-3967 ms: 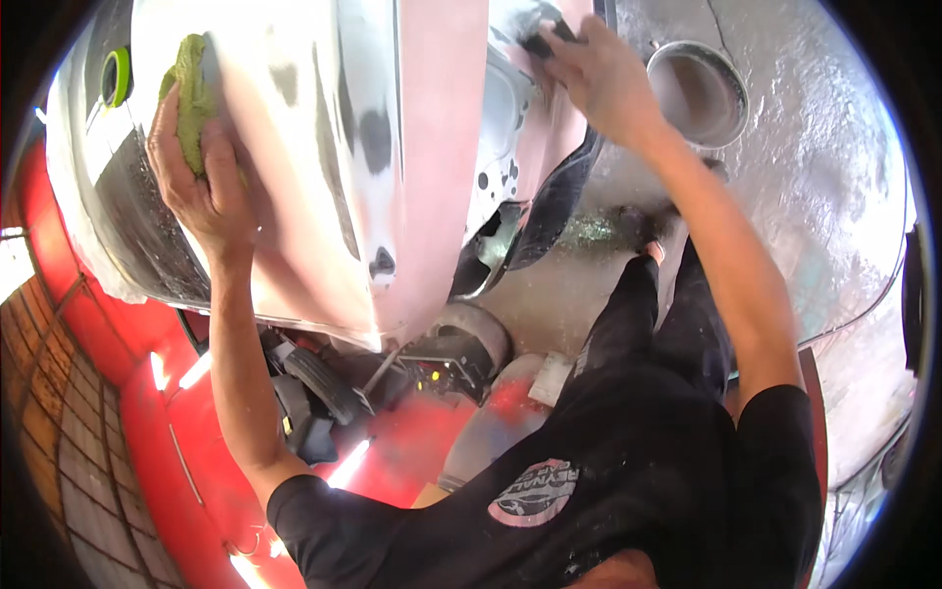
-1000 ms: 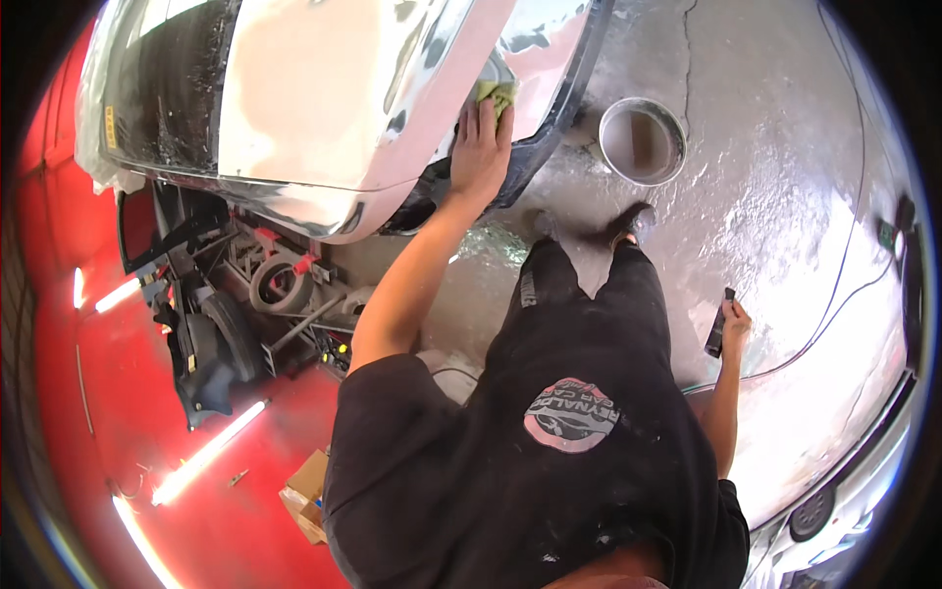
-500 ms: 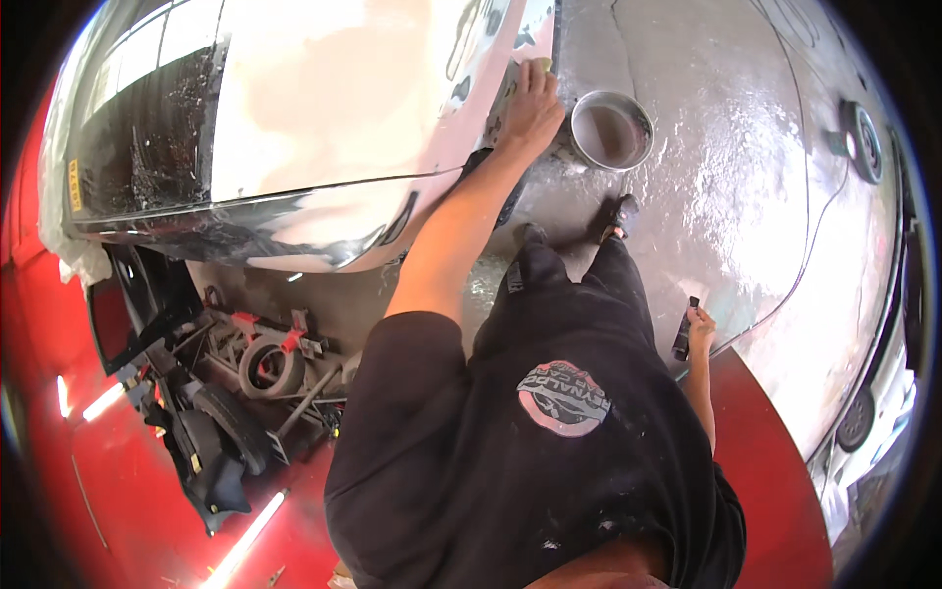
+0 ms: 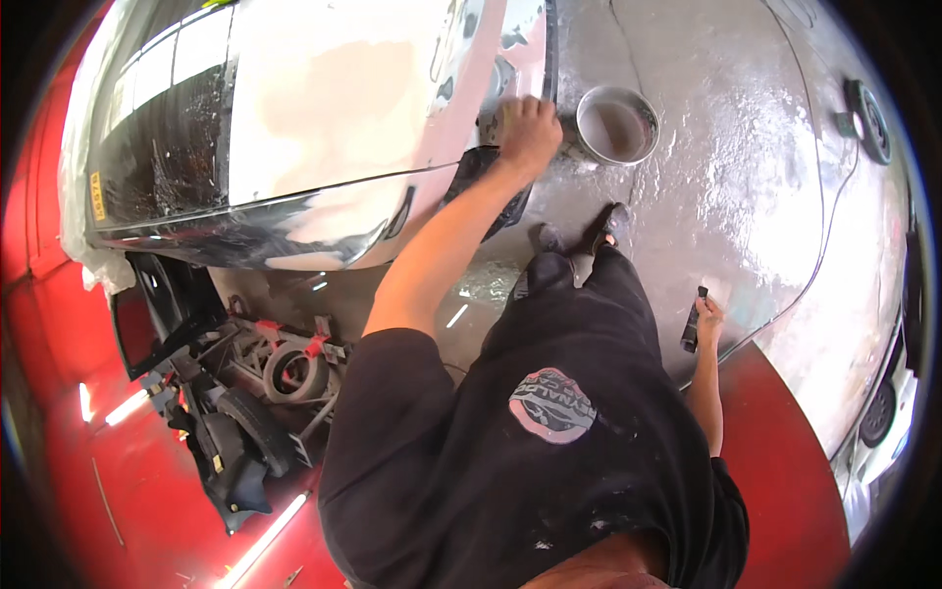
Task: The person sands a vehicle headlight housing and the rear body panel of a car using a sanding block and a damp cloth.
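Note:
My left hand (image 4: 530,135) is closed, its knuckles up, against the side panel of a car (image 4: 324,118) with pinkish-beige patches on pale paint. Its fingertips and whatever is under them are hidden. Just below that hand is a dark wheel area (image 4: 505,211) of the car. Right of it, a round metal bucket (image 4: 589,98) with murky greyish-brown liquid stands on the wet floor. Off to my right and lower down, my right hand (image 4: 708,322) is wrapped round a slim black bottle (image 4: 691,336) with a narrow neck, held upright, slightly tilted.
On the left, loose car parts, a tyre (image 4: 294,373) and a metal frame lie on the floor. A bright tube light (image 4: 263,540) is at the lower left. A cable (image 4: 819,245) runs along the right, with a round black reel-like object (image 4: 868,123) beyond it.
My left hand has moved down along the car panel, toward me. A small yellow-green piece seen at its fingertips before is now out of sight. The bottle stays in my right hand.

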